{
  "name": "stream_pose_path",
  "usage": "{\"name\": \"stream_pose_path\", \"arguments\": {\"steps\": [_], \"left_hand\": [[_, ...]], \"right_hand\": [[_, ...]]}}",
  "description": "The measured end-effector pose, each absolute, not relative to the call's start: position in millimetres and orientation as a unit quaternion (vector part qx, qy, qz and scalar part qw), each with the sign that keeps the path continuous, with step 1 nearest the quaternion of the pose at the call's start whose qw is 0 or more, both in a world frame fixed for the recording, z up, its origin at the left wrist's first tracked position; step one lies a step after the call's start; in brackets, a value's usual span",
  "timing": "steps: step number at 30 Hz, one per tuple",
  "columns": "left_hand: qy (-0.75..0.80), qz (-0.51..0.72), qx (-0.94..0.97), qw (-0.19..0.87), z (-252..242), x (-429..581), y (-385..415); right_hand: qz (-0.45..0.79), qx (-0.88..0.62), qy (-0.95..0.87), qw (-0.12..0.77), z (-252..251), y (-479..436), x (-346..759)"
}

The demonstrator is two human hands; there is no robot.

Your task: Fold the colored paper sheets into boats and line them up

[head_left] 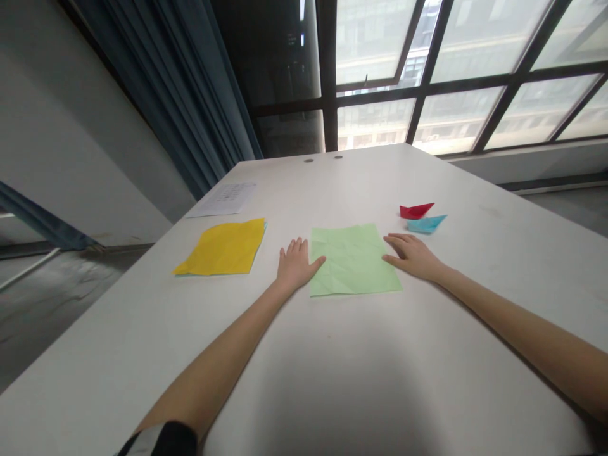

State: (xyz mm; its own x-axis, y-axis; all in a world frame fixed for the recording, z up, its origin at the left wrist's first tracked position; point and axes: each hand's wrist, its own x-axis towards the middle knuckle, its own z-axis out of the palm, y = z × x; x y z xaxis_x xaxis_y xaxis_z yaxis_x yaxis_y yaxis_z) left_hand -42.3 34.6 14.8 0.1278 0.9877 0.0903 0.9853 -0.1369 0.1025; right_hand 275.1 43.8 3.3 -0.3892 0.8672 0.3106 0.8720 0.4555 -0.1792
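Observation:
A light green sheet of paper [351,259], slightly creased, lies flat on the white table [332,367]. My left hand [295,265] rests flat at the sheet's left edge, fingers stretched out, thumb touching the paper. My right hand [412,253] lies at the sheet's right edge with fingers extended, their tips on the paper. Neither hand holds anything.
A stack of yellow paper [223,248] lies to the left, with a printed white sheet [223,199] beyond it. A folded red paper boat [415,210] and a blue one [425,223] sit just past my right hand. Curtains and windows stand behind the table.

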Motion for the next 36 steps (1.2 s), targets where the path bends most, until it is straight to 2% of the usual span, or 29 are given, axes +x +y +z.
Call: {"name": "stream_pose_path", "arguments": {"steps": [6,12,20,31,36], "left_hand": [[0.615,0.105,0.779,0.055,21,-49,39],[0.583,0.202,0.781,0.093,23,-57,44],[0.599,0.239,0.759,0.092,20,-63,50],[0.547,0.341,0.743,0.18,12,-62,55],[0.527,0.354,0.747,0.197,6,-63,55]], "right_hand": [[-0.014,-0.538,-0.828,0.16,2,49,275],[0.003,-0.547,-0.824,0.147,4,51,272],[0.018,-0.535,-0.83,0.156,1,57,268],[0.06,-0.537,-0.81,0.229,-8,63,274],[0.134,-0.515,-0.803,0.268,-5,61,276]]}}
